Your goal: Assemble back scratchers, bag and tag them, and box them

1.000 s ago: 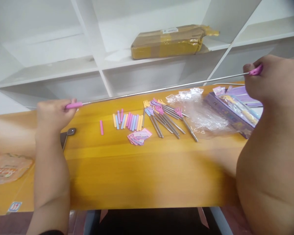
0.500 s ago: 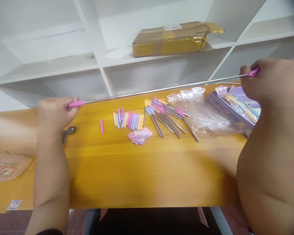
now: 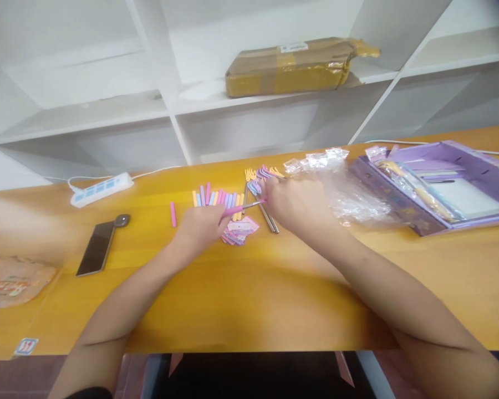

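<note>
My left hand point(image 3: 202, 227) is closed round the pink handle point(image 3: 233, 211) of a metal telescopic rod, now short. The rod's other end, with a bit of pink showing, is in my closed right hand point(image 3: 293, 202). Behind my left hand lies a row of pastel sticks point(image 3: 208, 194), with one pink stick point(image 3: 173, 214) apart on the left. Small pink printed cards point(image 3: 243, 227) lie below the row. Metal rods with yellow, purple and blue claw-shaped heads point(image 3: 255, 185) lie beside and partly behind my right hand.
Clear plastic bags point(image 3: 357, 202) and an open purple box point(image 3: 424, 221) are on the right. A phone point(image 3: 95, 248), a power strip point(image 3: 102, 189) and an orange bag point(image 3: 16, 281) lie left. A taped parcel point(image 3: 286, 69) sits on the shelf.
My hands have come together over the middle of the table from far apart, and the long rod between them has collapsed to a short length.
</note>
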The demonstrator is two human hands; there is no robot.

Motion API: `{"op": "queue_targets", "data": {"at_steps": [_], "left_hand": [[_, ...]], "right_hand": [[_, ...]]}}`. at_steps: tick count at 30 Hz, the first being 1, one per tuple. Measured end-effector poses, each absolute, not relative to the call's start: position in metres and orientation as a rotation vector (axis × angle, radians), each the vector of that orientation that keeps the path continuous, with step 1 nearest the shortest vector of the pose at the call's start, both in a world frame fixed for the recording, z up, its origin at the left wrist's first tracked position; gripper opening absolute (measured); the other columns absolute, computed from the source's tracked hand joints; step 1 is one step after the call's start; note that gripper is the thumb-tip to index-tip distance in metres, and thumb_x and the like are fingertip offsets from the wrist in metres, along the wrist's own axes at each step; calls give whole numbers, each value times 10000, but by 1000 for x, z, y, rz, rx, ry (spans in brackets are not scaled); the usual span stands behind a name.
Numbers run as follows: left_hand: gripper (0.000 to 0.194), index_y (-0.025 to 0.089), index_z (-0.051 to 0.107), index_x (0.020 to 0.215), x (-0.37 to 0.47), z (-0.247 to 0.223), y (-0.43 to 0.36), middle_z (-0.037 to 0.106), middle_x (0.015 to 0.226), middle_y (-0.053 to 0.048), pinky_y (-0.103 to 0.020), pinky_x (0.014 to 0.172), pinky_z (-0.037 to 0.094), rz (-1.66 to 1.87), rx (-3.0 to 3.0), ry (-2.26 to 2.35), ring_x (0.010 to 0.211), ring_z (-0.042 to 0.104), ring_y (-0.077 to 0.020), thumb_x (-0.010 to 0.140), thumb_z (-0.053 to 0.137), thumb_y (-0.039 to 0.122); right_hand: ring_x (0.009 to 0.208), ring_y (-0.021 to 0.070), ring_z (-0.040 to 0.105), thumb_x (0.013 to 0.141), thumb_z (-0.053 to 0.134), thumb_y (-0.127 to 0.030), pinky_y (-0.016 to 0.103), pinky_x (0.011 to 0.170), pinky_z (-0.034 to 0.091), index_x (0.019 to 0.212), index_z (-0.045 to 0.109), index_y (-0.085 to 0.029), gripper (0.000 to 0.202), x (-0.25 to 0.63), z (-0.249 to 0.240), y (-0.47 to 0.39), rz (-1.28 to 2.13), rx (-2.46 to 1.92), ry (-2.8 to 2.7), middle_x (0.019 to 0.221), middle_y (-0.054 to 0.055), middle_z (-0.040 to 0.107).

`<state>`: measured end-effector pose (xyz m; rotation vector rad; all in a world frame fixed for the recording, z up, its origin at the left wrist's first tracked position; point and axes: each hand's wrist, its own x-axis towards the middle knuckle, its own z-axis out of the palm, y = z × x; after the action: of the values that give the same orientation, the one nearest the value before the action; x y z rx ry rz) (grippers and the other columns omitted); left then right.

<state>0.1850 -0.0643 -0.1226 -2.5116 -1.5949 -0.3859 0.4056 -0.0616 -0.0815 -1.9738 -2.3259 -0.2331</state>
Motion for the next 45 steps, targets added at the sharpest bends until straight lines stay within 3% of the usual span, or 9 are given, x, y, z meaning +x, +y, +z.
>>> {"op": "queue_targets", "data": {"at_steps": [8, 14, 22, 28, 35, 40, 45], "left_hand": [[590, 192, 786, 858, 173, -107, -59, 697, 656, -60, -307, 591, 252, -406, -2528, -1592, 608, 589, -189, 1077, 498, 657], [642, 202, 660, 736, 164, -96, -55, 615, 625, -33, -309, 582, 210, -383, -2566, -1648, 570, 478, -171, 1092, 422, 680], [686, 200, 488, 626, 154, -84, -58, 468, 537, 9, -313, 555, 203, -607, -2614, -1548, 500, 346, -136, 1089, 399, 699], [710, 200, 457, 605, 140, -64, -65, 428, 500, 25, -312, 535, 210, -712, -2621, -1447, 476, 354, -124, 1073, 412, 732], [579, 211, 454, 626, 140, -58, -75, 437, 508, 32, -299, 525, 242, -706, -2592, -1272, 479, 371, -125, 1066, 517, 583], [458, 218, 439, 622, 145, -59, -79, 418, 502, 45, -295, 522, 256, -743, -2531, -1220, 475, 355, -121, 1002, 582, 431], [406, 217, 455, 611, 146, -57, -81, 436, 493, 44, -298, 518, 270, -749, -2505, -1208, 476, 376, -120, 953, 588, 390]], "right_hand": [[798, 257, 681, 1076, 372, -277, 300, 660, 213, 1158, 634, -127, 313, 418, -73, -61, -271, -2049, -2423, 949, 182, 728], [663, 200, 615, 1134, 289, -335, 307, 632, 164, 1279, 549, -134, 359, 421, -68, -68, -229, -1924, -2586, 896, 134, 719], [557, 139, 476, 1142, 316, -389, 304, 604, 131, 1310, 576, -147, 393, 432, -67, -70, -416, -1628, -2542, 872, 92, 702], [570, 118, 405, 1143, 330, -308, 317, 617, 92, 1106, 661, -158, 366, 439, -69, -76, -624, -1196, -2486, 832, 55, 694], [576, 113, 379, 1075, 438, -218, 305, 609, 117, 1062, 685, -153, 256, 444, -65, -80, -686, -1120, -2459, 754, 30, 650], [589, 128, 404, 1131, 408, -314, 302, 610, 146, 1102, 692, -154, 327, 444, -64, -81, -725, -1127, -2417, 776, 37, 655], [643, 134, 475, 1180, 318, -452, 306, 629, 150, 1116, 672, -149, 470, 446, -62, -81, -667, -1072, -2512, 897, 62, 688]]}}
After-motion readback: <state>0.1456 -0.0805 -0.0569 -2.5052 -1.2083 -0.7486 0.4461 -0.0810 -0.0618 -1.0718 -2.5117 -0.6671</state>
